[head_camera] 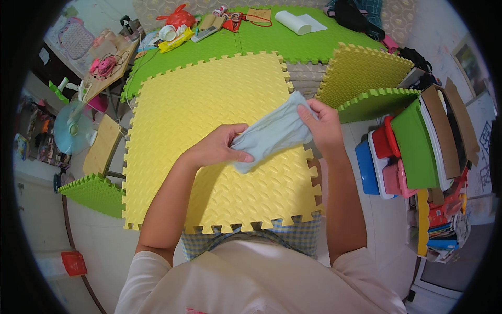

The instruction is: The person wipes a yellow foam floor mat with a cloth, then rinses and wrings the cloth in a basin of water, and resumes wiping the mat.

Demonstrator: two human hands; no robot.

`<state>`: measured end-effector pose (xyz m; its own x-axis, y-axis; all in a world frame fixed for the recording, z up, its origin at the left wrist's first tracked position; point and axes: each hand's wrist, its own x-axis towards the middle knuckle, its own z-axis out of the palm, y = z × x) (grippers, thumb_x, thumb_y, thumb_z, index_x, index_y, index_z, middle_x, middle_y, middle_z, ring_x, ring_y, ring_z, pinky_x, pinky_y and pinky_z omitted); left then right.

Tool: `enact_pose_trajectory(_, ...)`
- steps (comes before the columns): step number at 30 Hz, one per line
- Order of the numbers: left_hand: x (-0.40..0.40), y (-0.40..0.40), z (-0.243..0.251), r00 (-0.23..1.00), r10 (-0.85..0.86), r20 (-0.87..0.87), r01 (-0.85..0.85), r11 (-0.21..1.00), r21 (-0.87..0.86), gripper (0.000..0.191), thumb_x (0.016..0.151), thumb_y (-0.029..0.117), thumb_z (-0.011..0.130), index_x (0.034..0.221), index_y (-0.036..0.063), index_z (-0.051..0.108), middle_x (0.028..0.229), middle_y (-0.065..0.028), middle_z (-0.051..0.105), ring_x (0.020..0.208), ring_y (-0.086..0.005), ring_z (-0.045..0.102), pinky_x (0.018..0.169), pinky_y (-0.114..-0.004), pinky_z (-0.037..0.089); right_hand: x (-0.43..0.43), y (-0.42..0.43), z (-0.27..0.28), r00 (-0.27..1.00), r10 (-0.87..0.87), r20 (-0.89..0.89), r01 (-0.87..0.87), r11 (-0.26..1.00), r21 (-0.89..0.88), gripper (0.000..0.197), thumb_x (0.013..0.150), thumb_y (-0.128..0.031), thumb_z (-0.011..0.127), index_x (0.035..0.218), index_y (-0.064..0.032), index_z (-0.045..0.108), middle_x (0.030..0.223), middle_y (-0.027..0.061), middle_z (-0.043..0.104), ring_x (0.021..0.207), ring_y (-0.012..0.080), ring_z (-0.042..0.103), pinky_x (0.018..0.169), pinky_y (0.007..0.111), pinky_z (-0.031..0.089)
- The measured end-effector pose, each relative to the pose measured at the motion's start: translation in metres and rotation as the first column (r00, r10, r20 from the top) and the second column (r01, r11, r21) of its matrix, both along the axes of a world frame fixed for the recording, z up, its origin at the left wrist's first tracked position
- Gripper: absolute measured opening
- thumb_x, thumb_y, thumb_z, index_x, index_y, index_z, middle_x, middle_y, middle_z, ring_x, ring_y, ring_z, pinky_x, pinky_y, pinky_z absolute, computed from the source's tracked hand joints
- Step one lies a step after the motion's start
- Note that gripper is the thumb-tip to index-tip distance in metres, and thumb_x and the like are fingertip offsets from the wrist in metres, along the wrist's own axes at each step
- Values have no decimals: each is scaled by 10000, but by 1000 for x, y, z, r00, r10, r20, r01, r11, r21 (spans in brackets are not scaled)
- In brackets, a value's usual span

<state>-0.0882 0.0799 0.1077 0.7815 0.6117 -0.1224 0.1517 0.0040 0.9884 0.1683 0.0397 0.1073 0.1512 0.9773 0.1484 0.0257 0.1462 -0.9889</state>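
A light blue cloth [274,127] is stretched between my two hands, above a yellow interlocking foam mat [188,114]. My left hand [219,147] pinches its lower left end, the thumb on top. At the upper right end my right hand [323,125] grips the cloth between thumb and fingers. The cloth looks thin and wrinkled, and it slants up to the right. What kind of cloth it is, I cannot tell. The mat's near edge lies over my checkered trousers.
Green foam mats [251,35] lie beyond, bearing a paper towel roll [294,23], a red plastic bag [178,17] and a yellow packet [176,41]. An electric fan [72,127] stands at the left. Stacked plastic bins [386,137] and an open cardboard box [441,129] are at the right.
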Motion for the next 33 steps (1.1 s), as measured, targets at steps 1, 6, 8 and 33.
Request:
enact_pose_trajectory(1, -7, -3, -2, 989, -5, -148, 2, 1000, -21, 443, 743, 137, 794, 1125, -11, 626, 990, -32, 671, 897, -107, 603, 822, -274, 480, -3, -4, -2, 1000, 15, -6, -15, 1000, -17, 156, 917, -137, 639, 871, 10, 615, 735, -31, 587, 671, 37, 471, 608, 226, 412)
enact_pose_trajectory(6, -38, -20, -14, 963, 5, -271, -68, 972, -224, 407, 774, 141, 781, 1122, -4, 626, 954, -2, 664, 870, -94, 602, 800, -265, 484, -19, -21, -28, 999, 49, -18, -52, 978, -200, 192, 920, -175, 640, 863, 6, 613, 729, -26, 579, 673, 44, 474, 603, 234, 407)
enact_pose_trajectory(8, -49, -20, -37, 959, 168, -228, -229, 935, -272, 300, 814, 169, 751, 1057, 31, 642, 926, 8, 659, 811, -87, 600, 733, -247, 489, -24, -22, -54, 999, 19, -29, -26, 965, -262, 202, 920, -188, 641, 859, 3, 612, 728, -26, 577, 672, 43, 475, 600, 232, 403)
enact_pose_trajectory(33, 26, -3, -90, 890, 397, -225, -218, 803, 555, 284, 739, -9, 722, 986, 132, 715, 866, -65, 548, 819, -235, 563, 717, -326, 487, -26, -36, -104, 904, -126, 410, 305, 860, -409, 283, 853, -253, 677, 783, 7, 589, 609, 29, 559, 529, 107, 447, 508, 305, 365)
